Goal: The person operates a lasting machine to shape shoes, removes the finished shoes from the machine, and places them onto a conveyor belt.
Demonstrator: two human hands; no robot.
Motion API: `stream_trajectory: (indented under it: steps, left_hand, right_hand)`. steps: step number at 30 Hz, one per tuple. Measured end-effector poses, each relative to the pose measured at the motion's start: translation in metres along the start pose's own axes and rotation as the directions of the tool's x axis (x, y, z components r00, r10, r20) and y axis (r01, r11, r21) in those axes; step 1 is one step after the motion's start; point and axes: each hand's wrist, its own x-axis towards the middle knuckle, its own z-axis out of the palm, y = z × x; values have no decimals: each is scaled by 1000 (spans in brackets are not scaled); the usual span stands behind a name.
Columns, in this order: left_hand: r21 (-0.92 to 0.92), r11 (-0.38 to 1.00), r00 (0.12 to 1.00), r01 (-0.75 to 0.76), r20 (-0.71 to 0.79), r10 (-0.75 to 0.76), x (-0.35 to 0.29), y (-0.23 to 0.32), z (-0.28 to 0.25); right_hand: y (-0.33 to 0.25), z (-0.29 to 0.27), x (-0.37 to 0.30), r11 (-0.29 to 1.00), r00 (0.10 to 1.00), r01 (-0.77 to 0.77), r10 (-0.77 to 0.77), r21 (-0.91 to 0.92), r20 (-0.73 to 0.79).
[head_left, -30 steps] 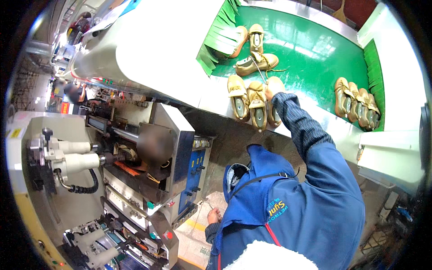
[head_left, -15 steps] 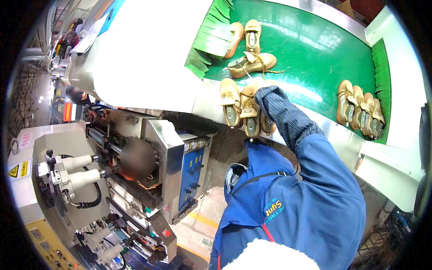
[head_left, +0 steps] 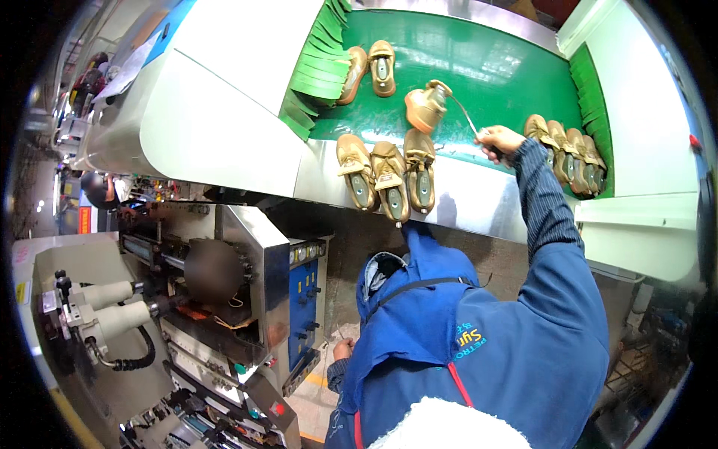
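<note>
My right hand, at the end of a striped blue cuff, is closed around a thin metal hook with a dark handle. The hook reaches left to the collar of a tan shoe, which is tilted on the green conveyor belt. Below it, three tan lace-up shoes stand side by side on the metal ledge, lasts inside them. Low beside the machine, my left hand shows in part, fingers curled; what they hold, if anything, is too small to name.
Two tan shoes stand by the left green strip curtain. Several more line up against the right curtain. A machine with a blue control panel stands at left.
My right hand has moved right along the belt with the hook. The shoe at its tip has turned from lying sideways to tilted. My left hand has come into view.
</note>
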Motion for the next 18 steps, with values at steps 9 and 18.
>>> stream_trajectory:
  steps: [9, 18]
  left_hand:
    - [-372, 720, 810, 585, 300, -504, 60, -29, -35]
    - [-396, 811, 902, 430, 164, -398, 82, 45, -78]
  right_hand:
    - [131, 10, -62, 912, 947, -277, 312, 302, -73]
    - [151, 20, -77, 911, 967, -225, 252, 346, -33]
